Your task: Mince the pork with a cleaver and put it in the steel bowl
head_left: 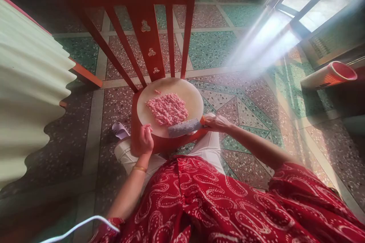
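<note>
A round pale cutting board (pixel 196 100) rests on the seat of a red-brown chair. On it lies a flat, roughly square patch of minced meat (pixel 167 108), with a small scrap apart at its far left. My right hand (pixel 217 123) is closed round the orange handle of a cleaver (pixel 184 127). Its broad grey blade, smeared with bits of meat, lies along the near edge of the mince. By the board's near-left rim, my left hand (pixel 146 138) is closed with its fingertips pressed together; whatever may be between them is too small to make out.
The chair's slatted back (pixel 146 41) rises beyond the board. A pale draped cloth (pixel 31 95) hangs at the left. On the right, a cylindrical container (pixel 319 77) with a red inside stands near a bright doorway. A white cable (pixel 82 226) crosses the lower left.
</note>
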Action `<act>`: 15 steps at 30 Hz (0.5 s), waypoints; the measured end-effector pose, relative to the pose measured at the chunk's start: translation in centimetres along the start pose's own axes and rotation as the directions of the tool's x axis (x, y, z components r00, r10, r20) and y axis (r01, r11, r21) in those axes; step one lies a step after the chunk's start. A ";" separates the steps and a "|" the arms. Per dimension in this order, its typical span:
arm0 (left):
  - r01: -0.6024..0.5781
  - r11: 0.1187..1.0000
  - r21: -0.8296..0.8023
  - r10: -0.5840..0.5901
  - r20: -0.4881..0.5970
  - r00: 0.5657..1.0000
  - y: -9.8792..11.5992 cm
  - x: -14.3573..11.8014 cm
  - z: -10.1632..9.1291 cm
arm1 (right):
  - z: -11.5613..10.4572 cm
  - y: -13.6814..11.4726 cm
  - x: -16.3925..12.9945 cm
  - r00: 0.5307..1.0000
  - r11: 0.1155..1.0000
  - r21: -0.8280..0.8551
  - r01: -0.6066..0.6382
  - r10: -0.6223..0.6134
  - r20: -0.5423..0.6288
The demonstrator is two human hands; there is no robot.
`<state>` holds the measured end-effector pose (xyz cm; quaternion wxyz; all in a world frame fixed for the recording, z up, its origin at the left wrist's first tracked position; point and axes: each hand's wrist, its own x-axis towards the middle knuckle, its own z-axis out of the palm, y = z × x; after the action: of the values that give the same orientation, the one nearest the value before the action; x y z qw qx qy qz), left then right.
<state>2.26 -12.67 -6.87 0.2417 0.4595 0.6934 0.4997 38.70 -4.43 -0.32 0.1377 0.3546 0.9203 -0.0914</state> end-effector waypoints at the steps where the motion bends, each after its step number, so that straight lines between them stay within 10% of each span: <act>1: 0.008 1.000 -0.001 -0.008 0.005 1.000 -0.2 -0.8 0.0 | 0.3 0.7 0.5 1.000 0.999 -0.023 0.023 -0.022 0.013; 8: 0.028 0.998 0.051 -0.027 -0.030 0.999 -0.5 -2.0 -0.2 | -2.0 3.3 7.6 0.995 0.989 -0.109 0.099 -0.096 0.036; 15: -0.019 0.995 0.103 0.023 -0.037 0.999 0.1 0.8 0.0 | -5.8 2.9 11.9 0.974 0.968 0.119 -0.222 0.224 -0.007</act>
<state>1.94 -11.96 -6.65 0.1995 0.4688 0.7177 0.4747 31.11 6.77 1.16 0.1164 0.4643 0.8689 -0.1258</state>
